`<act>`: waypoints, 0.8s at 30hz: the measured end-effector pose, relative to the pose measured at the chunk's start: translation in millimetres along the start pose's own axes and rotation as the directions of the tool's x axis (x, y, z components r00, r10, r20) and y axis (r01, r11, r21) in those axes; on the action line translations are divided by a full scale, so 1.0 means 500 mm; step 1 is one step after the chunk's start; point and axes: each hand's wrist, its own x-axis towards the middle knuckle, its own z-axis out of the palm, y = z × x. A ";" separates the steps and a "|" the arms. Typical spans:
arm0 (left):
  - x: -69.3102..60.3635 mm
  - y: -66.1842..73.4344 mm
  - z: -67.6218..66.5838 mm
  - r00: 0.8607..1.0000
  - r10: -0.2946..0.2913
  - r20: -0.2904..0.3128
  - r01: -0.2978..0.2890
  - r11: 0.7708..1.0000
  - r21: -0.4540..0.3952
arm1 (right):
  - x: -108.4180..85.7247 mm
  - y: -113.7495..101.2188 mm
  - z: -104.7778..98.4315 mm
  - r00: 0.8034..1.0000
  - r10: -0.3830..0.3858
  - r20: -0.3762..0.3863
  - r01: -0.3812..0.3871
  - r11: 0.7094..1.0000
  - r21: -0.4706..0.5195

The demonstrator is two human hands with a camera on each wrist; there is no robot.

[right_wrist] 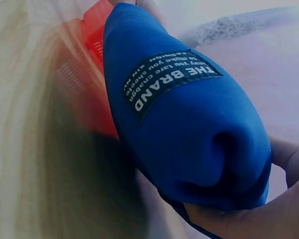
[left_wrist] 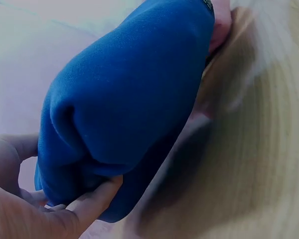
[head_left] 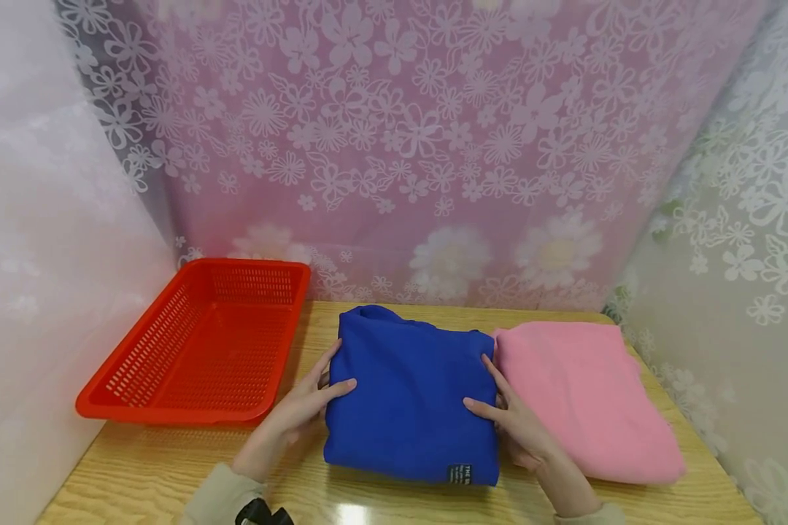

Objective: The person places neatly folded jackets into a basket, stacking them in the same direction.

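Head: 2 hands [head_left: 305,402] [head_left: 520,424] hold 1 blue garment [head_left: 410,401]

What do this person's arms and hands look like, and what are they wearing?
The left grip and right grip are simply human hands, with no gloves. The left sleeve and right sleeve are plain light beige. A black item, perhaps a strap or mount, is at the left sleeve, cut off by the picture's edge. I see no cables.
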 end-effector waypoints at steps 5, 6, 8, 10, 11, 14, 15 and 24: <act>-0.006 0.032 0.004 0.999 0.039 -0.019 -0.038 0.999 0.023 | -0.011 -0.033 0.000 1.000 -0.005 0.029 0.006 1.000 -0.012; -0.008 0.038 0.005 0.999 0.046 -0.021 -0.045 0.999 0.024 | -0.012 -0.039 0.000 0.999 -0.010 0.032 0.011 1.000 -0.015; -0.009 0.048 0.007 0.998 0.056 -0.022 -0.055 0.998 0.018 | -0.015 -0.052 -0.001 0.999 -0.023 0.034 0.024 0.999 -0.034; -0.010 0.057 0.008 0.997 0.069 -0.020 -0.068 0.998 0.012 | -0.016 -0.062 -0.003 0.999 -0.036 0.032 0.037 0.998 -0.056; -0.010 0.060 0.009 0.997 0.075 -0.018 -0.075 0.997 0.008 | -0.017 -0.067 -0.003 0.999 -0.042 0.034 0.044 0.997 -0.056; -0.011 0.070 0.007 0.996 0.090 -0.011 -0.090 0.996 0.007 | -0.018 -0.078 -0.003 0.997 -0.053 0.048 0.055 0.997 -0.046; -0.012 0.072 0.006 0.996 0.094 -0.006 -0.094 0.996 0.006 | -0.017 -0.081 -0.003 0.997 -0.055 0.054 0.057 0.998 -0.040; -0.029 0.118 -0.018 0.992 0.124 -0.004 -0.124 0.991 0.045 | -0.010 -0.119 0.021 0.990 -0.105 0.089 0.110 0.993 -0.047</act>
